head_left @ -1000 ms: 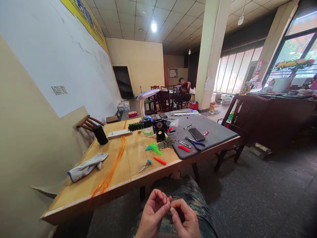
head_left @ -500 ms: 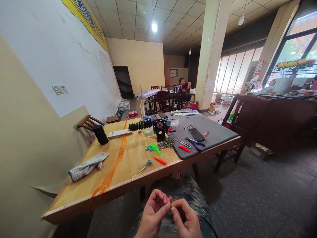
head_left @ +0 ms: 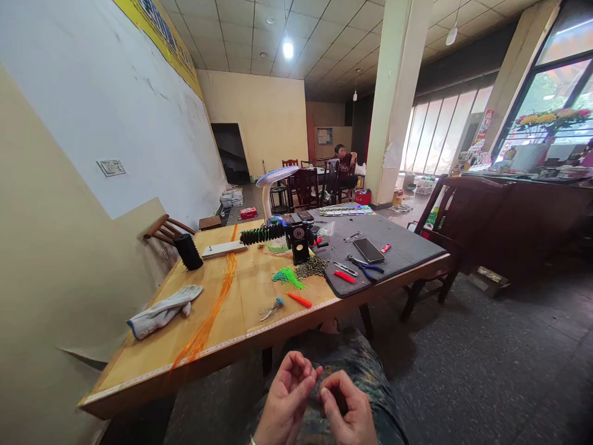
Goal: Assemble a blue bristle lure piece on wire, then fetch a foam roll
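My left hand (head_left: 291,395) is above my lap, thumb laid against curled fingers. Beside it, my right hand (head_left: 346,408) pinches thumb against forefinger. A small gap separates the two hands, and whatever either one holds is too small to make out. Beneath them is the dark patterned cloth (head_left: 356,355) over my legs. On the table edge in front lie an orange-red pointed tool (head_left: 299,300) and a small bundle of pale strands with a blue end (head_left: 273,309). Behind these are bright green strands (head_left: 293,278) and a heap of small dark and yellowish pieces (head_left: 311,267).
On the wooden table (head_left: 250,284) are a black clamp device (head_left: 299,241), a white glove (head_left: 164,311), orange strands (head_left: 217,303) and a lamp (head_left: 273,179). A grey mat (head_left: 393,247) bears a phone (head_left: 369,250) and blue-handled pliers (head_left: 367,268). A person (head_left: 343,167) sits farther back.
My hands, which were touching at the fingertips, have drawn slightly apart. The things on the table have not moved.
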Action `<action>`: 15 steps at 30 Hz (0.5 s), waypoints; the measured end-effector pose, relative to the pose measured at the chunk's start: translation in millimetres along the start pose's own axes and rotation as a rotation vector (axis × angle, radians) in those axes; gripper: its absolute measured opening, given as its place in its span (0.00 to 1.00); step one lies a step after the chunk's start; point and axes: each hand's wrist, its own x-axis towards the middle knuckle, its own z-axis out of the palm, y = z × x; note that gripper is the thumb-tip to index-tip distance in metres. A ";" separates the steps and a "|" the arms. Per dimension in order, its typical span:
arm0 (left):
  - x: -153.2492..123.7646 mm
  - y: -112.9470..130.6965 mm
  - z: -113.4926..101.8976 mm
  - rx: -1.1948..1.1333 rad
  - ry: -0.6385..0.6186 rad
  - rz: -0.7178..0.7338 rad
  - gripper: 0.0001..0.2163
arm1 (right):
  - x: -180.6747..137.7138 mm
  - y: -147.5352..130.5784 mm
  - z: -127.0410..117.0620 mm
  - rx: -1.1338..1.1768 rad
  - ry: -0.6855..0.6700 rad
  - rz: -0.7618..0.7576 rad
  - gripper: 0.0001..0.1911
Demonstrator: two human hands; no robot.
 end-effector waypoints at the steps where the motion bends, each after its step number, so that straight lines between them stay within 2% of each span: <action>1: 0.1 0.1 0.7 0.001 -0.007 -0.004 0.11 | 0.0 0.1 -0.1 0.003 0.001 0.001 0.19; 15: 1.9 -2.8 1.2 0.044 -0.041 0.041 0.11 | -0.6 -1.3 0.1 -0.003 0.014 -0.048 0.20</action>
